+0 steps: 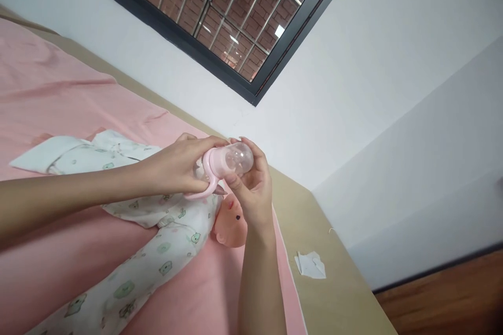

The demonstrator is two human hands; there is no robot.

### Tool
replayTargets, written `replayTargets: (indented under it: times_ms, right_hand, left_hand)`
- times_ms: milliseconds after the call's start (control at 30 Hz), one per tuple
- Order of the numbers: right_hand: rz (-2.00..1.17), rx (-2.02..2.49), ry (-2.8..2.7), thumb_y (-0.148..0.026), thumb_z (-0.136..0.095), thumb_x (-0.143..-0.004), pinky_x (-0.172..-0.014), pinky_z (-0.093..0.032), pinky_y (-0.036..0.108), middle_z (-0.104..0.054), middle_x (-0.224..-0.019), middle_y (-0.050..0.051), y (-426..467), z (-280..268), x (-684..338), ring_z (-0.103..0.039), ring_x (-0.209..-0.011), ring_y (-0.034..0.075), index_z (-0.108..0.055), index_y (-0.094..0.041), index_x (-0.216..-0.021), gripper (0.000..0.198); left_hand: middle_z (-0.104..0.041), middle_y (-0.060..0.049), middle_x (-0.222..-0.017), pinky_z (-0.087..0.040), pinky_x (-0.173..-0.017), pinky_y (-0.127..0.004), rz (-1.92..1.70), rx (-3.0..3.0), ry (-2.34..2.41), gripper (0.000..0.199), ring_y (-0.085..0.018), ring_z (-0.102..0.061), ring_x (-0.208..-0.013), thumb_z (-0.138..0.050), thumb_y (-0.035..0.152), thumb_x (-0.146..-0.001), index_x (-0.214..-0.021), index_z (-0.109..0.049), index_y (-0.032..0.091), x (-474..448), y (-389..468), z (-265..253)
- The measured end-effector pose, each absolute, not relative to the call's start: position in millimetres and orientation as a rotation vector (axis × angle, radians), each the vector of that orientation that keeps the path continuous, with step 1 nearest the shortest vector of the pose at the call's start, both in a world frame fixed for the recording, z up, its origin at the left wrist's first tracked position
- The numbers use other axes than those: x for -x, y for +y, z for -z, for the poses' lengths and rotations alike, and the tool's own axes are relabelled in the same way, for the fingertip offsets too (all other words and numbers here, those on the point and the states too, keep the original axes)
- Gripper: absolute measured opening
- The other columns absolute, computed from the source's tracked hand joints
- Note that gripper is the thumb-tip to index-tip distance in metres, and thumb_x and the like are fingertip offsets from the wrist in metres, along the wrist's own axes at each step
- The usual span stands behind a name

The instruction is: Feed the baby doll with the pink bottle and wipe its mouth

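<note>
A baby bottle (215, 162) with a pink collar, pink handles and a clear domed cap (242, 156) is held in the air between both hands. My left hand (184, 162) is wrapped round the bottle's body and handle. Around the capped end curl the fingers of my right hand (255, 180), its thumb against the cap's lower side. Below the hands a baby doll (231, 222) lies on its back in white printed clothes (168, 256), its head partly hidden by my right hand and wrist.
A pink sheet (188, 293) lies under the doll on a tan surface (334, 293). A folded white cloth (310, 265) rests to the right. Beyond stand a white wall (353, 78) and a dark-framed barred window (255, 89).
</note>
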State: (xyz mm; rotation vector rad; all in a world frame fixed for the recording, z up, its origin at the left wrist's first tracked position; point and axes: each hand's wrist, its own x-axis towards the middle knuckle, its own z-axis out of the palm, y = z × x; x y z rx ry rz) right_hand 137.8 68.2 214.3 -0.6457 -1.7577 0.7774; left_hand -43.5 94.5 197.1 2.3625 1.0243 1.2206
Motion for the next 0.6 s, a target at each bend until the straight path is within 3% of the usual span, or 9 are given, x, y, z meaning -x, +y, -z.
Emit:
replayTargets:
  times_ms: [100,333,600]
  right_hand:
    - [-0.710,0.679,-1.746,-0.045,-0.079,-0.075,-0.107,-0.049,0.045,-0.058,-0.135,0.005,61,-217,-133,-0.056,-0.126,0.024,-0.055,-0.031,-0.127,0.059]
    - [-0.746,0.747,-1.749,-0.041,-0.079,-0.075,-0.099,-0.053,0.039,-0.065,-0.122,0.004,65,-217,-136,-0.062,-0.113,0.021,-0.061,-0.027,-0.113,0.044]
    - [-0.803,0.760,-1.755,-0.041,-0.083,-0.071,-0.097,-0.054,0.038,-0.064,-0.119,0.003,68,-217,-142,-0.062,-0.111,0.020,-0.063,-0.028,-0.109,0.045]
  left_hand:
    - [-0.068,-0.002,-0.118,-0.037,-0.097,-0.040,-1.192,-2.505,1.051,0.061,-0.027,-0.061,-0.101,-0.059,0.028,-0.071,-0.132,-0.054,0.024,46,98,-196]
    - [-0.070,0.001,-0.098,-0.036,-0.090,-0.036,-1.124,-2.624,1.016,0.057,-0.020,-0.059,-0.080,-0.053,0.021,-0.068,-0.124,-0.060,0.025,46,102,-195]
    - [-0.070,0.002,-0.096,-0.036,-0.090,-0.036,-1.057,-2.624,0.988,0.061,-0.020,-0.061,-0.081,-0.052,0.019,-0.066,-0.126,-0.060,0.028,48,101,-198]
